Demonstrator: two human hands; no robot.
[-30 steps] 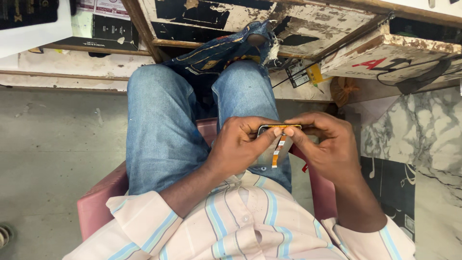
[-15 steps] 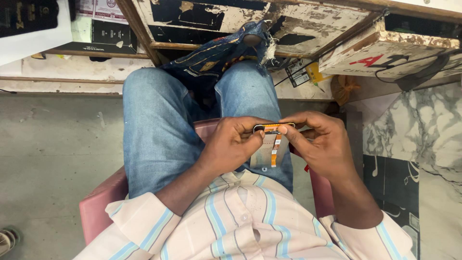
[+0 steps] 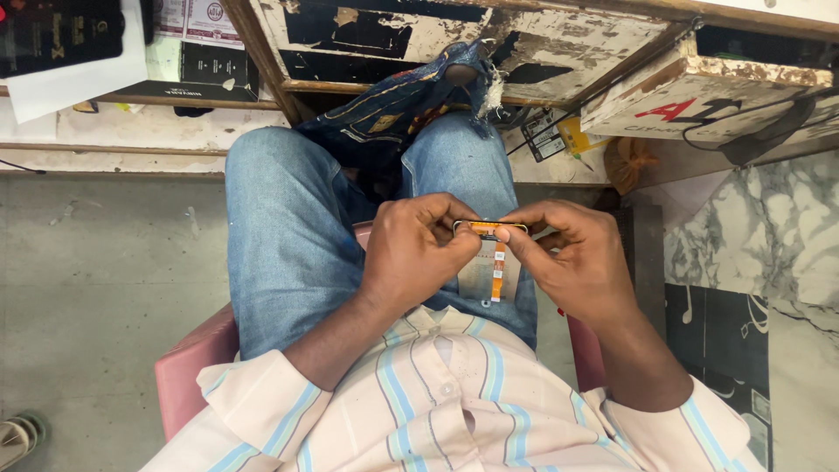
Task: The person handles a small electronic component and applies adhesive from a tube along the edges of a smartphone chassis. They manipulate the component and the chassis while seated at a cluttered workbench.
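Note:
Over my lap I hold a flat phone display panel (image 3: 483, 273), its grey back toward me, with an orange flex ribbon (image 3: 498, 267) running down it. My left hand (image 3: 418, 249) grips its left edge, fingers curled over the top. My right hand (image 3: 577, 258) grips the right edge, thumb and forefinger pinching at the orange strip along the top edge. Both hands rest above my blue jeans (image 3: 288, 236).
I sit on a pink stool (image 3: 188, 385). A worn wooden workbench (image 3: 472, 35) with peeling paint stands just beyond my knees, a denim cloth (image 3: 393, 109) hanging from it. A white box (image 3: 699, 87) and cables lie at the right; marble floor at the far right.
The panel has stayed in both hands. My fingers shifted a little along its top edge, and the view moved slightly.

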